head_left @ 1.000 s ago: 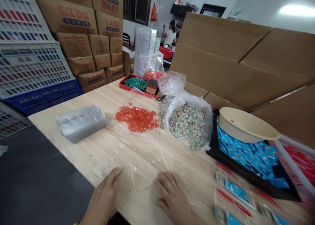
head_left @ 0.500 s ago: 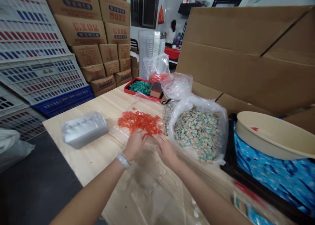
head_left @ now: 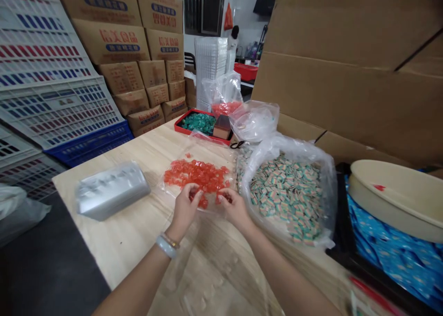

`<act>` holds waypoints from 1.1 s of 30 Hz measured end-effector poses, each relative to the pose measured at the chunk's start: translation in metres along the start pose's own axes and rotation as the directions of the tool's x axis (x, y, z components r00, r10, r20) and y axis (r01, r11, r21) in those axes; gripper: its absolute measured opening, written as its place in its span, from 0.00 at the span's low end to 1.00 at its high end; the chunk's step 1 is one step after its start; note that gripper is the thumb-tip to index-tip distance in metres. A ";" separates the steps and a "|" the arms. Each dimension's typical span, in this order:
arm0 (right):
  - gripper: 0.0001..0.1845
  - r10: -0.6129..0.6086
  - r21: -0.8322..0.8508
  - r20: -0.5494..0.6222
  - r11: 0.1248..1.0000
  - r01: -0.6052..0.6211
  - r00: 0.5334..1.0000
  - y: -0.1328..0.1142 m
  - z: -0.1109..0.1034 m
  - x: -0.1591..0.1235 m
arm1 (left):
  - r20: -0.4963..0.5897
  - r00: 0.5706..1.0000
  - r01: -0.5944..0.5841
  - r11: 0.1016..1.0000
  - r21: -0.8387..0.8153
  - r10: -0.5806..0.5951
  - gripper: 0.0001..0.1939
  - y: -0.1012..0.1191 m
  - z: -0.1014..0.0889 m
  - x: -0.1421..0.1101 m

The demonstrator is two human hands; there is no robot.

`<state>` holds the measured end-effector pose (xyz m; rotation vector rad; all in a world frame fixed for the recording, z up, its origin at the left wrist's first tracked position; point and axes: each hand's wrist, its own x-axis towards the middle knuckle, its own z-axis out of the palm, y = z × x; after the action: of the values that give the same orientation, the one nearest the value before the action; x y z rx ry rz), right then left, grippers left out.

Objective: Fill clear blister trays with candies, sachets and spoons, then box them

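Note:
A loose spread of shiny, translucent red pieces [head_left: 199, 173], which look like small wrapped pieces, lies on a clear plastic sheet on the table. My left hand [head_left: 186, 207] is at the near edge of this spread with thumb and fingers curled together; what is inside them is hidden. Across a small gap, my right hand [head_left: 237, 209] pinches a red piece [head_left: 218, 199] between thumb and fingertips. Just right of it stands an open clear bag [head_left: 247, 187] full of small flat packets [head_left: 284, 191] in green, tan and white.
Left on the table is a stack of clear plastic sleeves [head_left: 112, 189]. Behind are a red tray [head_left: 183, 130] with green pieces [head_left: 199, 122] and a brown box [head_left: 222, 127]. A cream basin [head_left: 391, 205] stands right, near a tall cardboard sheet [head_left: 332, 53]. Crates [head_left: 65, 99] and cartons [head_left: 121, 41] line the left.
Both hands have drawn slightly back towards me, and their fingers are now curled in at the near edge of the red pieces. A few pieces have come nearer. The view has shifted a little.

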<state>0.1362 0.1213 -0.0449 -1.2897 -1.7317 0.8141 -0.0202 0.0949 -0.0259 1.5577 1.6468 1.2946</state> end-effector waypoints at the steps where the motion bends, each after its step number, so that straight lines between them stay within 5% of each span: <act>1: 0.10 0.066 0.165 0.017 0.984 -0.068 0.998 -0.002 -0.001 -0.001 | 0.019 0.999 0.046 0.995 -0.089 -0.044 0.11 0.002 0.000 -0.002; 3: 0.11 0.169 0.377 0.079 0.907 -0.187 0.982 -0.007 -0.002 -0.004 | 0.111 0.983 0.168 0.949 -0.267 -0.143 0.11 0.007 0.003 -0.008; 7: 0.12 0.213 0.491 0.108 0.838 -0.239 0.971 -0.022 -0.004 -0.014 | 0.279 0.930 0.350 0.804 -0.481 -0.238 0.12 0.013 0.016 -0.021; 13: 0.09 0.182 0.462 0.139 0.858 -0.226 0.973 -0.032 -0.015 -0.038 | 0.433 0.899 0.257 0.880 -0.399 -0.066 0.11 0.022 0.017 -0.038; 18: 0.04 0.155 0.356 0.149 0.913 -0.199 0.977 -0.041 -0.022 -0.062 | 0.361 0.932 0.066 0.960 -0.271 0.038 0.09 0.035 0.011 -0.060; 22: 0.07 0.010 0.247 0.209 0.967 -0.063 0.978 -0.046 -0.029 -0.087 | 0.427 0.897 0.268 0.908 -0.321 -0.114 0.10 0.039 0.010 -0.081; 25: 0.09 -0.050 0.169 0.211 0.985 0.013 0.976 -0.043 -0.036 -0.104 | 0.617 0.759 0.543 0.724 -0.425 -0.208 0.13 0.039 0.009 -0.096; 28: 0.08 -0.109 0.094 0.157 0.991 0.095 0.982 -0.045 -0.040 -0.118 | 0.744 0.618 0.769 0.393 -0.504 -0.256 0.12 0.040 0.012 -0.112; 31: 0.11 -0.189 -0.013 0.205 0.981 0.196 0.960 -0.053 -0.039 -0.133 | 0.744 0.577 0.816 0.208 -0.539 -0.336 0.10 0.042 0.018 -0.127; 33: 0.12 -0.209 -0.090 0.245 0.967 0.237 0.947 -0.058 -0.040 -0.142 | 0.745 0.561 0.825 0.165 -0.541 -0.360 0.10 0.044 0.021 -0.135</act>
<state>0.1677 -0.0293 -0.0090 -1.0788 -2.0992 0.7643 0.0444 -0.0329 -0.0269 0.3198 0.8031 0.8815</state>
